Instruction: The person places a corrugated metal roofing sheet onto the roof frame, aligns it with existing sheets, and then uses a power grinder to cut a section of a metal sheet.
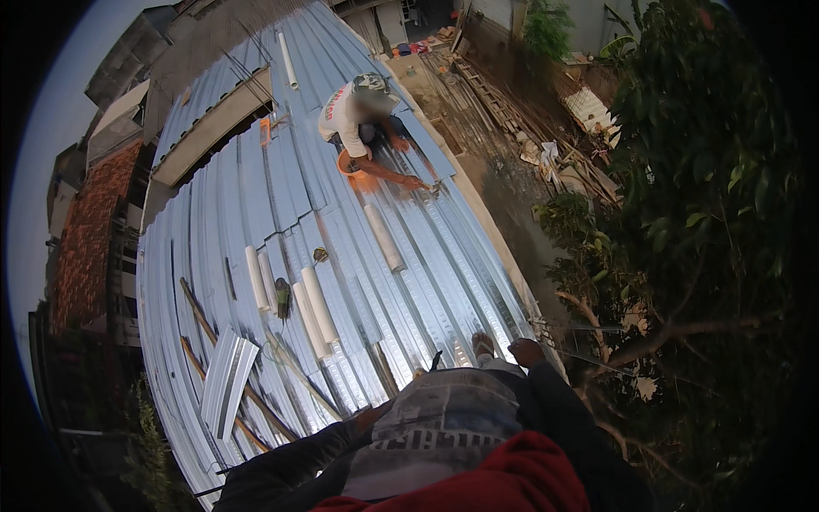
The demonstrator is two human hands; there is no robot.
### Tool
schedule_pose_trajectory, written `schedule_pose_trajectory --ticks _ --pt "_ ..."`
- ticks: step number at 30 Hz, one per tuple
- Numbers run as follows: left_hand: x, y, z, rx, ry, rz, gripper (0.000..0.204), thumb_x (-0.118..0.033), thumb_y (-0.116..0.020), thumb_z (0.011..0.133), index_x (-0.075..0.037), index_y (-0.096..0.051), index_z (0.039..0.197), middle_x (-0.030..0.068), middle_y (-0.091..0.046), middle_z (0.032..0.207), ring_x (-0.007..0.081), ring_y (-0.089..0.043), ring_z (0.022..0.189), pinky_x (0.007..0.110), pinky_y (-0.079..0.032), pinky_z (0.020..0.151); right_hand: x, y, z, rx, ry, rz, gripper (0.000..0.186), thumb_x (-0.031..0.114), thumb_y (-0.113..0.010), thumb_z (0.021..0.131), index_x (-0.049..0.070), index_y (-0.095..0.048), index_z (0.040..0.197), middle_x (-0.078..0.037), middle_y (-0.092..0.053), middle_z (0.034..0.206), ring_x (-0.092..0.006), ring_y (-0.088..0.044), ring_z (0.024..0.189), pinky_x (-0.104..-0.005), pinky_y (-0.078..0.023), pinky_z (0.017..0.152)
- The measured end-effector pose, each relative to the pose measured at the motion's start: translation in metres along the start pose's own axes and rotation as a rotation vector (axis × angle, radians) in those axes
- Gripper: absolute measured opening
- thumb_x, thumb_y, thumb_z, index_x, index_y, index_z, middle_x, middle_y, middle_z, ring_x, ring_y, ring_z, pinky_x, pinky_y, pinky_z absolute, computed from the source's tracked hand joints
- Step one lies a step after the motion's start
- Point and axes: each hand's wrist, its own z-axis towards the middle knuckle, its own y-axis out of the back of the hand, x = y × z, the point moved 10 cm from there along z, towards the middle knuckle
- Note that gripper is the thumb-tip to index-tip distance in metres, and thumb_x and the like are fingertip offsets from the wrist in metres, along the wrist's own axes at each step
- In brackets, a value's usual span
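My right hand (527, 352) is by the right edge of a ribbed metal roof (444, 282), beside my foot (483, 346). Its fingers look curled closed, and whatever they may hold is hidden. Low at my left side, my left hand (372, 417) rests near my grey shirt; its fingers are too dark and covered to read. Several white tubes (319, 305) lie on the sheets ahead of me, with a dark green object (282, 298) between them. Another tube (384, 239) lies farther up the roof.
A co-worker (350, 119) crouches farther up beside an orange bucket (348, 165), one hand (414, 182) at the roof surface. Wooden poles (198, 311) and a loose metal sheet (229, 384) lie at left. Past the roof's right edge are a drop, stacked timber (512, 115) and tree branches (682, 328).
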Motion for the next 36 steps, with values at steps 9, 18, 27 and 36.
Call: schedule_pose_trajectory --ticks 9,18,27,36 --pt "0.003 0.002 0.006 -0.013 -0.013 -0.001 0.087 -0.030 -0.074 0.082 -0.006 -0.028 0.152 0.0201 -0.038 0.149 0.0339 -0.041 0.135 0.044 -0.039 0.106 -0.014 -0.025 -0.005 0.111 -0.065 -0.020 0.040 0.043 -0.058 0.089 0.010 -0.075 0.104 -0.014 -0.070 0.113 -0.0332 -0.065 0.108 -0.0441 -0.049 0.096" --pt "0.005 0.003 0.009 -0.017 -0.031 0.000 0.089 -0.031 -0.075 0.081 -0.005 -0.027 0.152 0.0203 -0.037 0.150 0.0341 -0.040 0.136 0.044 -0.039 0.107 -0.018 -0.027 -0.011 0.095 -0.011 -0.043 0.039 0.043 -0.060 0.089 0.010 -0.075 0.103 -0.012 -0.071 0.112 -0.0318 -0.066 0.106 -0.0431 -0.051 0.094" --pt "0.009 -0.002 0.000 -0.049 -0.025 -0.002 0.091 -0.031 -0.075 0.081 -0.005 -0.026 0.152 0.0204 -0.035 0.151 0.0343 -0.038 0.137 0.044 -0.038 0.108 -0.001 -0.030 -0.005 0.053 0.122 -0.114 0.034 0.038 -0.055 0.092 0.012 -0.074 0.101 -0.013 -0.071 0.103 -0.0319 -0.067 0.098 -0.0453 -0.052 0.087" --pt "0.004 -0.004 0.003 -0.043 -0.045 0.011 0.093 -0.032 -0.076 0.080 -0.005 -0.025 0.153 0.0206 -0.034 0.152 0.0345 -0.037 0.139 0.045 -0.037 0.108 0.008 -0.005 -0.004 0.022 0.042 -0.049 0.039 0.046 -0.060 0.088 0.013 -0.075 0.102 -0.016 -0.071 0.105 -0.0349 -0.066 0.100 -0.0452 -0.052 0.089"
